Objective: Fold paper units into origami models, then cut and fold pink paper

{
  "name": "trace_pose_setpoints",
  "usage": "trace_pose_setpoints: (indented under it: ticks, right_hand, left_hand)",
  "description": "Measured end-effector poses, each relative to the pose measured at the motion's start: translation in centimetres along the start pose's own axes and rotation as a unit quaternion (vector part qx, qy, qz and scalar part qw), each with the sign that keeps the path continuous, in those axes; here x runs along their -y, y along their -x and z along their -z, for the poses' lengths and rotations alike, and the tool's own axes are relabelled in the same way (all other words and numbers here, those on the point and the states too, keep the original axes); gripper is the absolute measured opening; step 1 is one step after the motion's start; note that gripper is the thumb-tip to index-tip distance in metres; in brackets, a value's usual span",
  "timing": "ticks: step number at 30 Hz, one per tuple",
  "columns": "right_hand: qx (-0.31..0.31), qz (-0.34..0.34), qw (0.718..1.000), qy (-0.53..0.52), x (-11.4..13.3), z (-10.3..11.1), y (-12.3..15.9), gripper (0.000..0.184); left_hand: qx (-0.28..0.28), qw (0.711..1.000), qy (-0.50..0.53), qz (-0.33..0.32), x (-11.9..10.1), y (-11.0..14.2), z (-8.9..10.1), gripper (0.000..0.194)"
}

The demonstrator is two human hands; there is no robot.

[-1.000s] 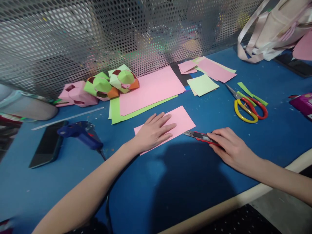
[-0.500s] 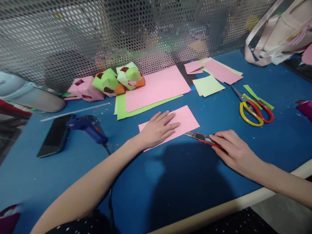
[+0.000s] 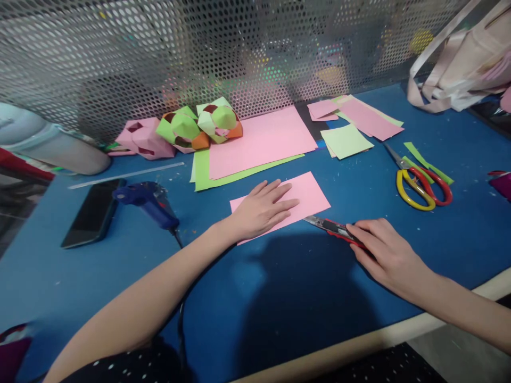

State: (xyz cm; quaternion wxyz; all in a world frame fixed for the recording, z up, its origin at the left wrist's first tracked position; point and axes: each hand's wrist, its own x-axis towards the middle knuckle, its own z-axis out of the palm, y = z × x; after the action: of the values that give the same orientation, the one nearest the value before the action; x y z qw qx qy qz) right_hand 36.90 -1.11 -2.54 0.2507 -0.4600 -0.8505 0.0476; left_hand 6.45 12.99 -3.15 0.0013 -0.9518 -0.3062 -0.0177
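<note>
My left hand (image 3: 263, 210) lies flat with fingers spread on a pink sheet of paper (image 3: 311, 194), pressing it to the blue table. The sheet's left part is mostly covered by that hand. My right hand (image 3: 387, 252) is closed around the rear of a red and black utility knife (image 3: 335, 228). The knife lies low over the table, its blade tip at the sheet's near edge.
Behind lie larger pink sheets (image 3: 263, 141), pale green squares (image 3: 347, 141) and folded paper shapes (image 3: 183, 127). Scissors (image 3: 417, 186) rest at right. A blue glue gun (image 3: 147, 205), a phone (image 3: 93, 215) and a bottle (image 3: 51, 143) are at left. A perforated metal panel (image 3: 223, 48) closes the back.
The whole view has shifted slightly, so things sit a little further right. My left hand stays on the pink sheet, and the knife tip remains at its near edge.
</note>
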Motion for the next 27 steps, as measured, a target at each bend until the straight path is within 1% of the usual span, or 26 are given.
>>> trace_pose_setpoints:
  ticks: [19, 22, 27]
  right_hand:
    - [0.004, 0.018, 1.000, 0.013, 0.62, -0.25, -0.31, 0.034]
    - [-0.002, 0.027, 1.000, 0.003, 0.66, -0.42, -0.45, 0.035]
    - [0.007, 0.027, 1.000, -0.008, 0.82, -0.59, -0.52, 0.036]
  left_hand:
    - [-0.005, 1.000, -0.008, -0.008, -0.03, -0.07, -0.07, 0.043]
    - [-0.007, 1.000, -0.013, -0.008, -0.02, -0.06, -0.11, 0.044]
    - [-0.003, 1.000, -0.015, -0.009, -0.11, -0.07, 0.12, 0.043]
